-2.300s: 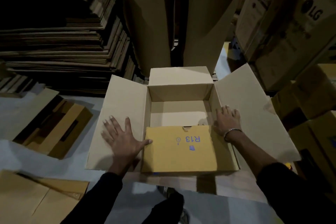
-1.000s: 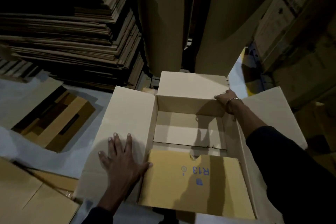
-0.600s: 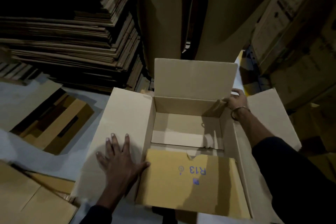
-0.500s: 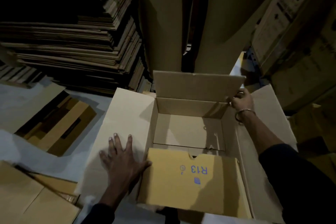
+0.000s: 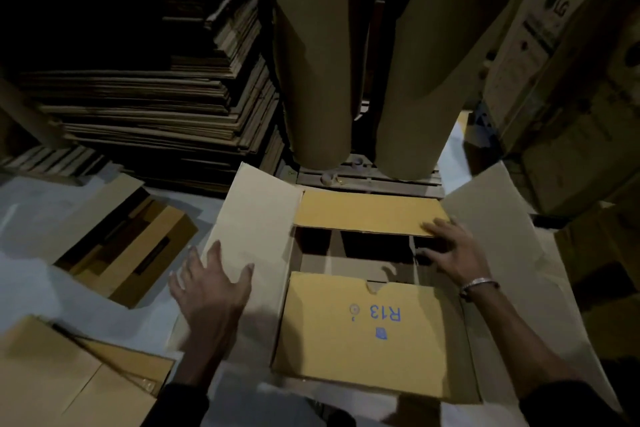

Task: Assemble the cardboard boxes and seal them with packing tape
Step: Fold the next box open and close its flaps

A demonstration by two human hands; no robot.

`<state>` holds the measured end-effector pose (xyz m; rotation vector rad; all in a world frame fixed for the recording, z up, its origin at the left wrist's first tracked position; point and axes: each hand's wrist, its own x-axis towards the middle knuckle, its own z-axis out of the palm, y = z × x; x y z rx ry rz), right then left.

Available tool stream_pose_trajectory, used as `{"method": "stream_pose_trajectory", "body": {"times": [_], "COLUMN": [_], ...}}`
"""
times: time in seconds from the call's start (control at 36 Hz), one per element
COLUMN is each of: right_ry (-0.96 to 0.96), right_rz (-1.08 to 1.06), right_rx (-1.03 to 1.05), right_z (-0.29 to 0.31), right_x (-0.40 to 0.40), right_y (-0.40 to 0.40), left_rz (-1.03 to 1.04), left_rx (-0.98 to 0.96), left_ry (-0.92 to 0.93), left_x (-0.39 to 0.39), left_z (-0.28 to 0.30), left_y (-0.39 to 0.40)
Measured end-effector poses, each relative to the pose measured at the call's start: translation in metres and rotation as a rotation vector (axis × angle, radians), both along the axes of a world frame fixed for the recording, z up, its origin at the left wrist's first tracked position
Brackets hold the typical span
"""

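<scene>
Left hand [image 5: 211,288]: fingers spread and straight, palm down on the box's left flap [image 5: 252,225], holding nothing.
Right hand [image 5: 453,253]: fingers extended, tips resting on the near edge of the far flap [image 5: 367,215], which lies folded inward; bracelet [image 5: 479,286] on the wrist.
Cardboard box [image 5: 363,288]: between both hands, top up; near flap [image 5: 360,333], marked "R13", folded in; right flap [image 5: 502,236] open outward; dark gap between the two folded flaps.
Surface: pale floor [image 5: 31,274] beneath the box.
Room: dim; flattened cartons [image 5: 121,246] left of the box, stacked flat cardboard [image 5: 156,97] behind, two upright brown rolls [image 5: 311,62] ahead, printed cartons [image 5: 554,45] at right.
</scene>
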<state>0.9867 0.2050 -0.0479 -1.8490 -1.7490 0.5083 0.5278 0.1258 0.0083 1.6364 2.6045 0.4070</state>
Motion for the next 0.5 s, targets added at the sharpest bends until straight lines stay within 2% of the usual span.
{"method": "stream_pose_trajectory", "body": {"times": [0.08, 0.25, 0.36, 0.5], "right_ry": [-0.149, -0.295, -0.373, -0.332], "right_rz": [0.071, 0.166, 0.172, 0.092], "right_rx": [-0.141, -0.326, -0.379, -0.317], "right_z": [-0.001, -0.007, -0.008, 0.002], "right_x": [-0.013, -0.032, -0.044, -0.058], "right_y": [-0.017, -0.038, -0.045, -0.057], "left_rz": [-0.038, -0.112, -0.293, -0.509], "left_rx": [-0.002, 0.086, 0.148, 0.139], "left_ry": [-0.093, -0.223, -0.264, -0.4], "left_x": [-0.003, 0.02, 0.043, 0.077], "left_z": [0.006, 0.032, 0.053, 0.067], "left_y": [0.001, -0.007, -0.017, -0.025]}}
